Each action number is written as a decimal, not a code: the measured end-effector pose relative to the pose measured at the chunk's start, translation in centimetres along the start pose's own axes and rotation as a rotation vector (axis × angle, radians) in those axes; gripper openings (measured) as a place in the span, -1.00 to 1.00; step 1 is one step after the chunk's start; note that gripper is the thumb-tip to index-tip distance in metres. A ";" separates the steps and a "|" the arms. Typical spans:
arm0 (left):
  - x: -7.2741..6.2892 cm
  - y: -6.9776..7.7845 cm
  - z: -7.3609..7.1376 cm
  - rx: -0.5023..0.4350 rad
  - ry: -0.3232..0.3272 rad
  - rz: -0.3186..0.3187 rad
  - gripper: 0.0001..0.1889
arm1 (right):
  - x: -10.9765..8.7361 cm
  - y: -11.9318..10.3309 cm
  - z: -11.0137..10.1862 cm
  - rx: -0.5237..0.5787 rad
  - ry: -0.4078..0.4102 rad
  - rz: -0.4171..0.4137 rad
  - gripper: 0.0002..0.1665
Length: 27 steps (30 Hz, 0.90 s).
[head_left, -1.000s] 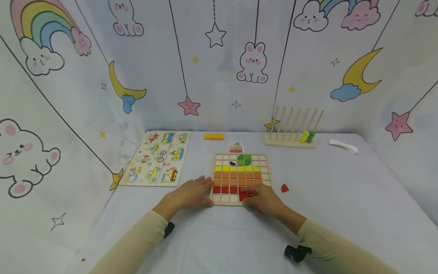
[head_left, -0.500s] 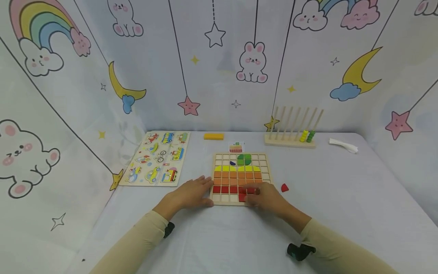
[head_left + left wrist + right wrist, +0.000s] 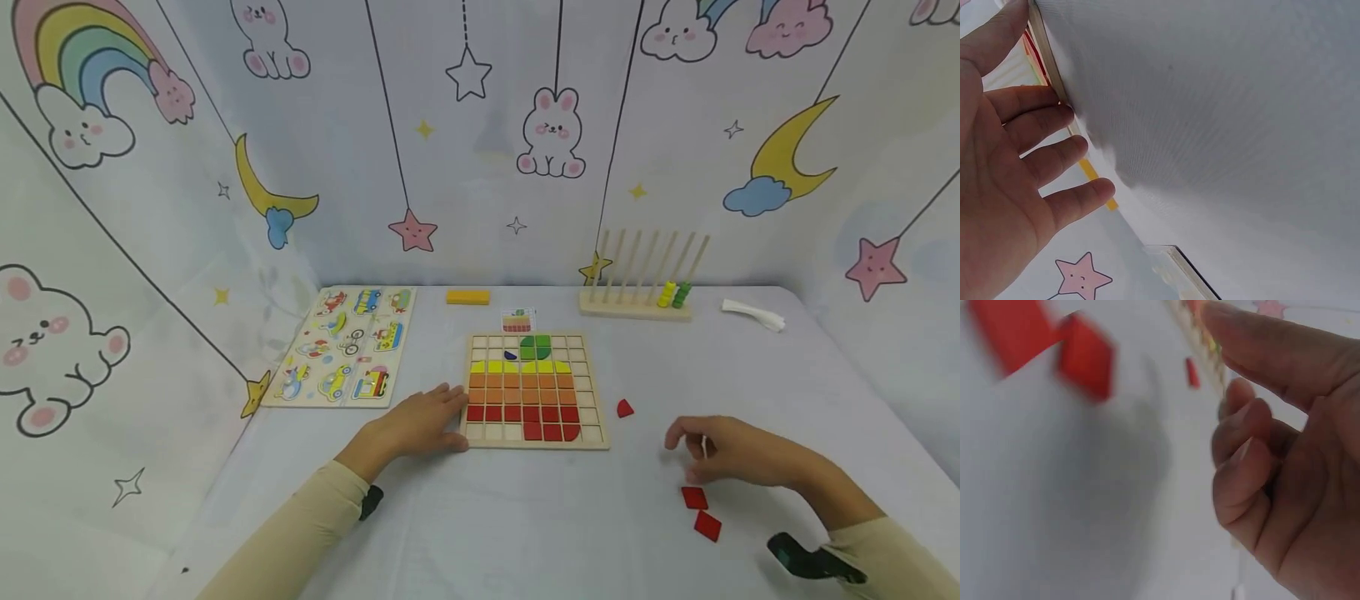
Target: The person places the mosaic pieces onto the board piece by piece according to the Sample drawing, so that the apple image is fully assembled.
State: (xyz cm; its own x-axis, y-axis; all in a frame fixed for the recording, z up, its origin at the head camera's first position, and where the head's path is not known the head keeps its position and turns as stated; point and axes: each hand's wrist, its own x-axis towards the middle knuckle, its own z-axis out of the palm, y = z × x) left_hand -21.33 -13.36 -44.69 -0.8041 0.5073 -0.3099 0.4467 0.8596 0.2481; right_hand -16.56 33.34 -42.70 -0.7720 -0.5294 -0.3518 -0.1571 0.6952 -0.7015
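Note:
A wooden grid board lies mid-table, with rows of yellow, orange and red tiles, a green shape and a small dark blue piece in its cells. Against its left edge rest the extended fingers of my left hand; the left wrist view shows fingertips touching the frame. My right hand hovers right of the board, fingers loosely bent and holding nothing. Just below it on the cloth lie a red tile and another red square tile, both blurred in the right wrist view. A red rounded corner piece lies beside the board.
A small picture card sits behind the board. At the back left is a vehicle puzzle board, with a yellow block nearby. Further right stand a peg rack with yellow and green beads and a white strip-like object.
My right hand has left the board and moved right, over the loose red tiles. Red tiles in the board's lower two rows are now uncovered. My left hand has stayed put.

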 end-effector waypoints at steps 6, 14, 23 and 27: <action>-0.1 0.1 -0.3 -0.009 -0.006 -0.010 -0.17 | -2.0 2.7 2.5 0.000 0.036 -0.049 -0.78; 0.1 0.1 -0.1 -0.011 -0.009 -0.007 -0.18 | -2.0 2.2 3.3 0.011 0.077 -0.048 -0.76; 0.0 0.0 -0.1 -0.012 0.001 -0.006 -0.19 | -1.0 1.3 3.3 0.071 0.281 0.033 -0.81; 0.0 0.0 0.0 -0.006 0.002 -0.006 -0.18 | -0.1 0.5 2.7 0.213 0.359 0.075 -0.56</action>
State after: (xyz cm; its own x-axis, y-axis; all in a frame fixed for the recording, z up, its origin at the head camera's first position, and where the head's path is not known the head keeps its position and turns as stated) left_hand -21.31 -13.33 -44.64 -0.8076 0.5021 -0.3093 0.4398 0.8622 0.2515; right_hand -14.90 32.43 -44.69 -0.9479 -0.2519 -0.1949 0.0093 0.5895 -0.8077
